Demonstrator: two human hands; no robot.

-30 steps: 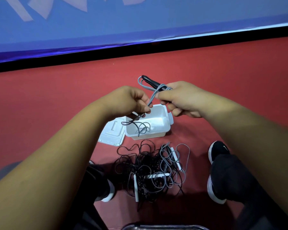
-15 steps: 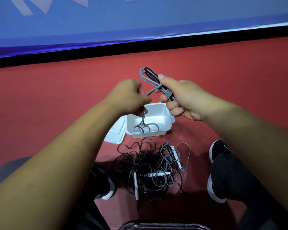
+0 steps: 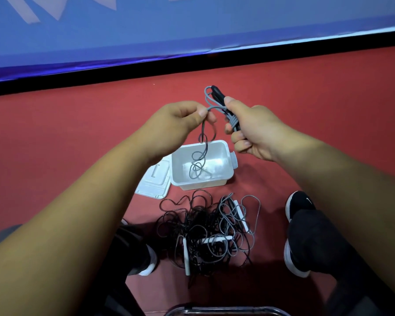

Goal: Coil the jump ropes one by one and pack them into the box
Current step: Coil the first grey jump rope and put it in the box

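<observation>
The grey jump rope (image 3: 215,107) is held above the box, at the centre of the frame. Its black handle (image 3: 217,94) and several turns of cord are gripped in the fist of the right hand (image 3: 254,131). The long axis of this bundle runs diagonally: the handle tip is pointed to the upper left of the frame and the other end is hidden in the palm. A short span of cord is led across to the left hand (image 3: 179,124), where it is pinched between thumb and fingers. From that pinch the loose remainder hangs straight down, and its loops are seen inside the white box (image 3: 201,185), which stands open on the floor just below the hands. The lid (image 3: 154,182) lies flat just beside the box, at its left. A tangled pile of jump ropes (image 3: 203,231), black and grey with white handles, is located lower centre, between 2 black shoes (image 3: 299,205).

The floor (image 3: 78,137) is red and matt. It is bounded at the top by a black strip (image 3: 192,62) and a blue banner (image 3: 192,26). A metal bar (image 3: 226,311) is seen at the bottom edge.
</observation>
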